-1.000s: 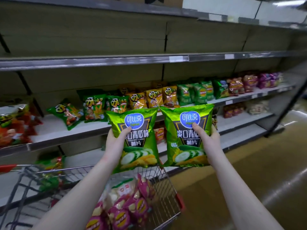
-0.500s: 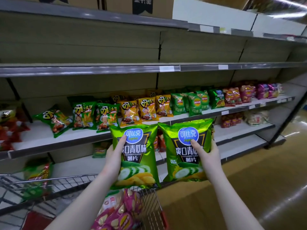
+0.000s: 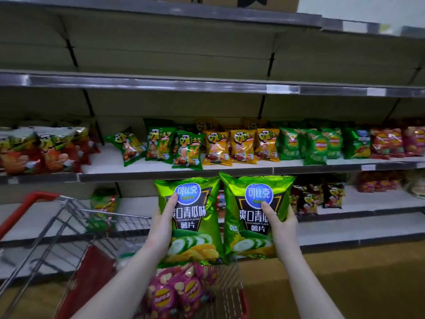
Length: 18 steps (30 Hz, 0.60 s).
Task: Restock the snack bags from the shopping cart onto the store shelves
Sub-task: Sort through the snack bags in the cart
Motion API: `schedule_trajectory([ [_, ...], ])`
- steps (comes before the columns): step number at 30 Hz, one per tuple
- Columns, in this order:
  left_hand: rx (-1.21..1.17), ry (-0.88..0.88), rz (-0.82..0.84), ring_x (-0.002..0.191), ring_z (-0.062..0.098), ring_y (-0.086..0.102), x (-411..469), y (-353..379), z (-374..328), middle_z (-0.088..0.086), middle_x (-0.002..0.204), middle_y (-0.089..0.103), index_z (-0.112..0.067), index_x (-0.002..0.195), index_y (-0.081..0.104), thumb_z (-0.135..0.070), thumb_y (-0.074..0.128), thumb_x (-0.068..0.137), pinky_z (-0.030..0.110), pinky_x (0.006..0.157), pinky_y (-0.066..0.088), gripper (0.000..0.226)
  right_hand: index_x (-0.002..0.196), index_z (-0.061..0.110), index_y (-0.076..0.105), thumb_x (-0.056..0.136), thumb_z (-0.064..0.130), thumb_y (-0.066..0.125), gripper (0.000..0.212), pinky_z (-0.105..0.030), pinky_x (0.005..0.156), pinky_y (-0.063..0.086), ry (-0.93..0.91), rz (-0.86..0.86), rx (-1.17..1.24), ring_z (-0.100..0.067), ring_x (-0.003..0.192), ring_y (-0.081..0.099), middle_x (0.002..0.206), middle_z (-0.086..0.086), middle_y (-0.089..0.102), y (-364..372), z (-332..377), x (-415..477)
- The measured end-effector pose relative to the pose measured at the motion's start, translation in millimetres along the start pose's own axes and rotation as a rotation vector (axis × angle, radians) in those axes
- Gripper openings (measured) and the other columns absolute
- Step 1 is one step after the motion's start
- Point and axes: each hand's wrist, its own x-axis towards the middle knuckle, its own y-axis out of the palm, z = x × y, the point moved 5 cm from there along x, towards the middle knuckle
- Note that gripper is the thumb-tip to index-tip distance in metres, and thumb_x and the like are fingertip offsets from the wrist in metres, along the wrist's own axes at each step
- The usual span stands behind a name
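Purple snack bags point(image 3: 174, 293) lying in shopping cart point(image 3: 92, 272). Just above cart: left grip point(image 3: 162, 226) clamped on left green bag point(image 3: 195, 226), right grip point(image 3: 281, 224) clamped on right green bag point(image 3: 248, 217), both upright, side by side. Beyond cart: store shelves point(image 3: 230, 168), middle tier stocked.

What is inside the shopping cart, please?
Pink snack bags lie in the cart. The green bag that the left hand holds covers part of it, so what else lies there cannot be seen.
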Motion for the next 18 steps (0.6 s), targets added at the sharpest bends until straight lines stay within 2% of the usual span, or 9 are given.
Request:
schedule_trajectory([
  [5,0.011,0.032,-0.167,0.100,0.018,0.066,-17.0,-47.6,-19.1,0.009,0.118,0.068,-0.013,0.129,0.054,-0.066,0.060,0.078,0.022,0.071,0.052,0.073,0.137,0.019,0.043,0.044,0.078,0.074,0.115,-0.051,0.100,0.045,0.017,0.085,-0.014,-0.025,0.118,0.056,0.130,-0.003,0.058,48.6,-8.1,1.5],
  [6,0.025,0.049,-0.210,0.108,0.019,0.062,-15.8,-59.0,-20.8,0.009,0.125,0.064,-0.011,0.134,0.050,-0.070,0.060,0.075,0.025,0.080,0.051,0.083,0.139,0.019,0.042,0.045,0.078,0.074,0.115,-0.051,0.102,0.043,0.018,0.105,-0.014,-0.025,0.121,0.053,0.133,-0.004,0.055,58.4,-12.0,2.5],
  [8,0.066,0.051,-0.246,0.125,0.025,0.052,-15.9,-71.6,-25.4,0.009,0.138,0.054,-0.012,0.142,0.041,-0.088,0.059,0.054,0.042,0.105,0.040,0.118,0.137,0.018,0.044,0.056,0.068,0.077,0.101,-0.047,0.102,0.042,-0.003,0.128,-0.009,-0.024,0.121,0.053,0.132,-0.003,0.056,73.7,-9.5,-1.6],
  [9,0.083,0.048,-0.243,0.127,0.025,0.049,-13.8,-76.2,-26.4,0.007,0.140,0.052,-0.012,0.142,0.040,-0.090,0.058,0.053,0.046,0.108,0.036,0.120,0.136,0.018,0.045,0.060,0.062,0.078,0.094,-0.044,0.101,0.043,0.006,0.131,-0.011,-0.022,0.119,0.053,0.129,-0.002,0.057,78.6,-12.0,-2.0],
  [12,0.076,0.060,-0.211,0.117,0.020,0.053,-5.6,-79.5,-28.1,0.002,0.128,0.057,-0.014,0.128,0.047,-0.064,0.056,0.082,0.037,0.097,0.037,0.069,0.133,0.016,0.047,0.064,0.054,0.078,0.085,-0.034,0.092,0.044,0.015,0.095,-0.003,-0.019,0.115,0.055,0.125,0.000,0.058,80.3,-10.9,-5.7],
  [14,0.111,0.047,-0.148,0.112,0.019,0.057,4.1,-71.0,-25.9,0.002,0.125,0.062,-0.015,0.129,0.052,-0.062,0.055,0.083,0.034,0.091,0.038,0.066,0.136,0.014,0.044,0.055,0.064,0.076,0.100,-0.038,0.095,0.047,0.025,0.016,0.008,-0.019,0.116,0.056,0.128,-0.001,0.059,70.3,-13.3,-8.6],
  [15,0.117,0.043,-0.113,0.110,0.018,0.059,6.4,-63.4,-26.2,0.002,0.124,0.064,-0.015,0.130,0.052,-0.063,0.055,0.083,0.032,0.088,0.039,0.067,0.137,0.015,0.043,0.056,0.065,0.076,0.101,-0.039,0.096,0.048,0.034,-0.007,0.015,-0.020,0.117,0.056,0.128,-0.001,0.059,64.5,-11.2,-11.0],
  [18,0.127,0.019,0.023,0.097,0.012,0.063,17.0,-28.9,-17.7,0.000,0.113,0.069,-0.016,0.127,0.053,-0.071,0.055,0.075,0.027,0.076,0.042,0.076,0.134,0.018,0.043,0.076,0.041,0.072,0.068,-0.032,0.091,0.046,0.045,-0.095,0.025,-0.019,0.112,0.056,0.122,0.001,0.058,33.2,-11.5,-20.3],
])
